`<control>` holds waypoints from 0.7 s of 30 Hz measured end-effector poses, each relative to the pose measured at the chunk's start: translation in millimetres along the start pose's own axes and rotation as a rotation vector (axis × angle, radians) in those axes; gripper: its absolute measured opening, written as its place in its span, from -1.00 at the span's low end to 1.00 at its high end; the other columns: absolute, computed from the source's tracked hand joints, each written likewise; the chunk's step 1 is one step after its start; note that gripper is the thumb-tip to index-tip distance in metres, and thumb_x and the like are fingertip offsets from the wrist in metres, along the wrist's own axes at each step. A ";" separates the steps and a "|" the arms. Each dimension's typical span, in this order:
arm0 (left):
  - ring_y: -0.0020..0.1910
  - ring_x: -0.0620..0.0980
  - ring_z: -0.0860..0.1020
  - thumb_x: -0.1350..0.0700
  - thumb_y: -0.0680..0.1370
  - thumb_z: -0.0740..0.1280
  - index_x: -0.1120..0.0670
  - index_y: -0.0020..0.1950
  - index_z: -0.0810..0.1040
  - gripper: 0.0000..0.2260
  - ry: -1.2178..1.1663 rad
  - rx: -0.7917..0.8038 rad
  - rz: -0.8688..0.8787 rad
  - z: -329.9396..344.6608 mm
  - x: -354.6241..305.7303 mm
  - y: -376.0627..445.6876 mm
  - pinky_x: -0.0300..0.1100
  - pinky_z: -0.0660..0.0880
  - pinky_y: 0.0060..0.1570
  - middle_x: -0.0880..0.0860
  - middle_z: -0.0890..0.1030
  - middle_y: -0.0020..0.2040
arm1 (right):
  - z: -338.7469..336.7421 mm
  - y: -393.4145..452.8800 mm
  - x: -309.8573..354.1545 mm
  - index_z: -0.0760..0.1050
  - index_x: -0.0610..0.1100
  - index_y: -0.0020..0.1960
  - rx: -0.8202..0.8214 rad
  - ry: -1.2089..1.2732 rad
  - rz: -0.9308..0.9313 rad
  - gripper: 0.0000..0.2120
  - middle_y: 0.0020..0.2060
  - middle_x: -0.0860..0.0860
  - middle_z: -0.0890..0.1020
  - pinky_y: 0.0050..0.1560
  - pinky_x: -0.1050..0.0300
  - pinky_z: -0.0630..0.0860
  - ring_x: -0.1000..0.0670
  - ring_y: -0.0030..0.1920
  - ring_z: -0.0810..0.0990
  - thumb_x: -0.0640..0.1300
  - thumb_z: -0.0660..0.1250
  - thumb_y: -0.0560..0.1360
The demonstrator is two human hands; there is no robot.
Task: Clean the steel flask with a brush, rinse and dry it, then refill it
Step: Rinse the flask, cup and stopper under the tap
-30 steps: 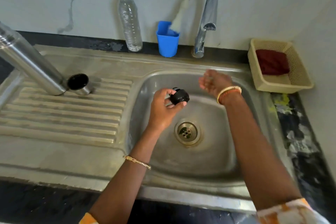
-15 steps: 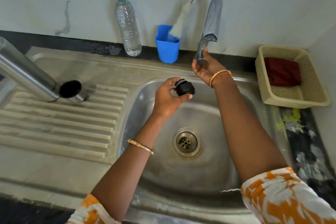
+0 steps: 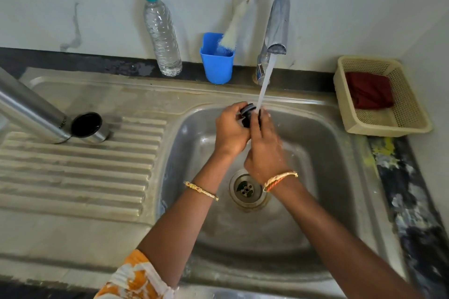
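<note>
We see the left hand [image 3: 229, 128] holding the black stopper [image 3: 247, 114] over the sink [image 3: 328, 153], its fingers curled around it. The right hand [image 3: 266, 153] touches the stopper from the other side; how its fingers lie on it, grasping or only pressing, we cannot tell. Water [image 3: 266, 80] runs from the tap [image 3: 278, 24] onto the stopper. The steel flask [image 3: 29, 109] lies on its side on the ribbed drainboard [image 3: 73, 177], and its cup lid [image 3: 88, 126] stands just beside its mouth. Behind the sink, the brush [image 3: 233, 29] stands in a blue cup [image 3: 216, 65], between the tap and a plastic water bottle [image 3: 161, 34]. On the bench at the right, a basket [image 3: 408, 109] holds a red cloth [image 3: 369, 90].
</note>
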State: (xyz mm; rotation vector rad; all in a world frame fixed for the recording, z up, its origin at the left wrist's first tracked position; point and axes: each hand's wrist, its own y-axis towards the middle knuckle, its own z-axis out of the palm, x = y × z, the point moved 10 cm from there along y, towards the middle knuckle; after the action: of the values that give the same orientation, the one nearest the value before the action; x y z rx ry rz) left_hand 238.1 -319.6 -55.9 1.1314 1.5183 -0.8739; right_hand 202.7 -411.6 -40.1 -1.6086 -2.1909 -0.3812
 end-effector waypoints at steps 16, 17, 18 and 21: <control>0.11 -0.03 0.56 0.38 0.36 0.51 0.24 0.20 0.57 -0.58 0.010 0.083 0.136 1.8 -12.8 -4.6 0.00 0.57 0.16 0.09 0.58 0.11 | 9.8 5.5 -10.7 -0.28 -0.18 0.52 0.166 -0.140 0.095 0.02 0.50 -0.24 -0.12 0.41 -0.11 0.27 -0.27 0.48 0.06 -0.27 0.42 0.38; 0.12 -0.03 0.56 0.38 0.33 0.53 0.24 0.20 0.57 -0.54 0.015 0.110 0.152 4.0 -12.1 -5.7 -0.06 0.56 0.17 0.11 0.59 0.13 | 7.7 8.5 -16.4 -0.25 -0.18 0.53 0.155 -0.081 0.106 0.02 0.49 -0.23 -0.04 0.37 -0.09 0.34 -0.25 0.45 0.17 -0.28 0.43 0.37; 0.13 -0.05 0.56 0.40 0.29 0.55 0.25 0.21 0.56 -0.49 0.002 0.134 0.155 4.6 -11.7 -7.7 -0.14 0.56 0.17 0.12 0.59 0.15 | 4.6 15.9 -23.1 -0.17 -0.19 0.53 0.160 0.015 0.105 -0.01 0.45 -0.21 0.10 0.29 -0.03 0.42 -0.22 0.38 0.29 -0.29 0.45 0.35; 0.09 -0.17 0.60 0.49 0.24 0.53 0.25 0.22 0.53 -0.42 -0.148 0.177 0.100 2.0 -6.8 -11.0 -0.26 0.57 0.04 0.06 0.58 0.12 | -2.3 41.5 -37.8 0.14 -0.19 0.37 0.305 0.357 0.111 -0.20 0.11 -0.09 0.50 -0.03 0.18 0.54 -0.13 0.14 0.54 -0.35 0.52 0.27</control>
State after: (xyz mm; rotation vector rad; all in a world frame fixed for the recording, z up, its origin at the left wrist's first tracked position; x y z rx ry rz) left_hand 228.6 -326.3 -50.0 1.2304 1.2726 -1.0153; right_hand 252.4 -432.0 -56.2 -1.3690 -1.7864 -0.2619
